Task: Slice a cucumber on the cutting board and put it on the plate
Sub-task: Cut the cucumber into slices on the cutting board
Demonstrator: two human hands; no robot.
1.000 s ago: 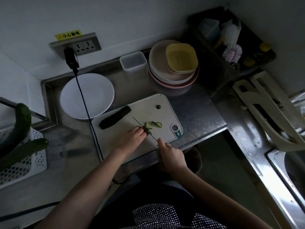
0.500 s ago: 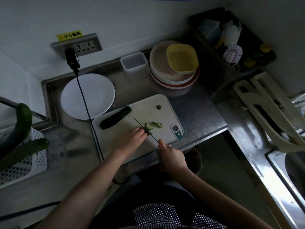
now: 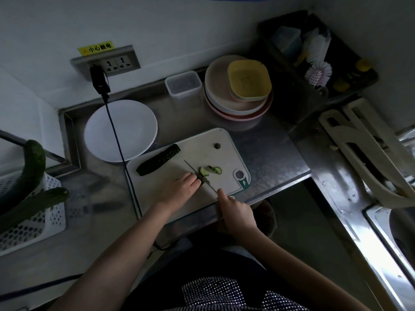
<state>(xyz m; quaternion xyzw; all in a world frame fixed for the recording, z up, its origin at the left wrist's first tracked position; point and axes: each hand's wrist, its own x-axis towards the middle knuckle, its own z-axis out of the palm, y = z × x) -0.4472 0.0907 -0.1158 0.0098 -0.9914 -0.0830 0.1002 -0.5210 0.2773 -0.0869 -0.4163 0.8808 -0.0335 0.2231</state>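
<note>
At the cutting board's (image 3: 226, 151) near edge, the left hand (image 3: 179, 189) pins a short cucumber piece (image 3: 204, 178) with curled fingertips while the right hand (image 3: 235, 212) grips a knife (image 3: 197, 175), blade laid across that piece. Cut slices (image 3: 210, 170) lie just beyond the blade; a longer cucumber section (image 3: 158, 160) rests toward the board's far left corner, near the white plate (image 3: 134, 122).

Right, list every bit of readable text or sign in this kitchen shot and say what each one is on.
"小心触电", with a small round symbol too blurred to make out: on the yellow rectangular sticker on the white wall, just above the grey metal socket panel.
No other text can be read; the white plastic cutting board shows only a green corner patch.
</note>
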